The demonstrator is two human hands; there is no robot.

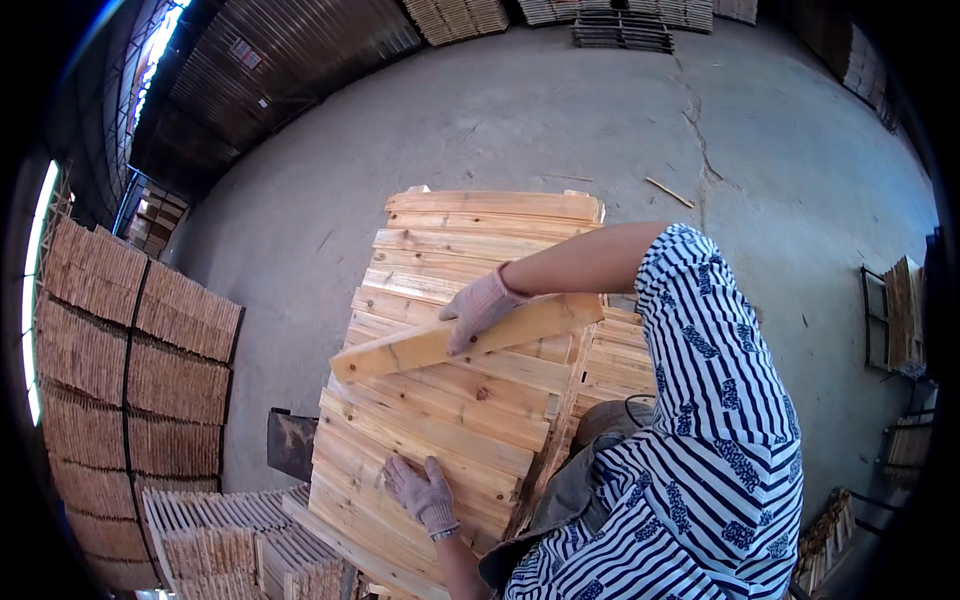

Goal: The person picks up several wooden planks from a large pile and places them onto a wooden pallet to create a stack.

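My right hand [483, 308], in a pale knitted glove, grips a loose wooden board [410, 350] from above, fingers over one edge and thumb over the other. The board lies slantwise across a layer of planks [440, 415] set side by side on a stack. Nearer to me, my left hand [420, 493], gloved too, rests flat on the planks with its fingers spread. Nothing shows in that hand. Several planks have dark knots, and their ends do not line up evenly.
Strapped bundles of boards [180, 380] rise at the left, with a smaller board stack [225, 535] at the lower left. A dark panel [292, 443] stands by the planks. A thin stick [669, 193] lies on the concrete floor [560, 110]. A black rack [878, 315] stands right.
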